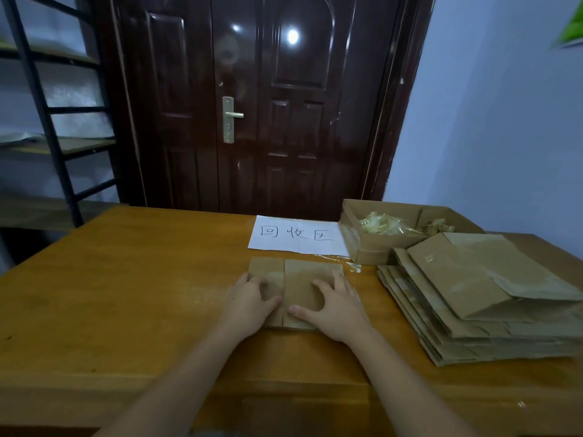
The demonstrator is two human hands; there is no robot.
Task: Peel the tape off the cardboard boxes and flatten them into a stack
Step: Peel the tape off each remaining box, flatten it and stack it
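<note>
Both hands down on a small flattened box (pixel 296 279): left hand (pixel 249 302) and right hand (pixel 336 305) pressing with loosely bent fingers, gripping nothing, apparently to crease it flat before joining the stack (pixel 479 307) at right.

Both arms reach forward, left hand (pixel 249 299) and right hand (pixel 334 305) pressing palm-down, fingers spread.

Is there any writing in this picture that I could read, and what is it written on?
"回收区": handwritten in dark ink on the white sheet of paper lying on the wooden table, beyond the flattened box under the person's hands.
No print or label can be made out on the stack of flattened cardboard, the open cardboard box or the door.
</note>
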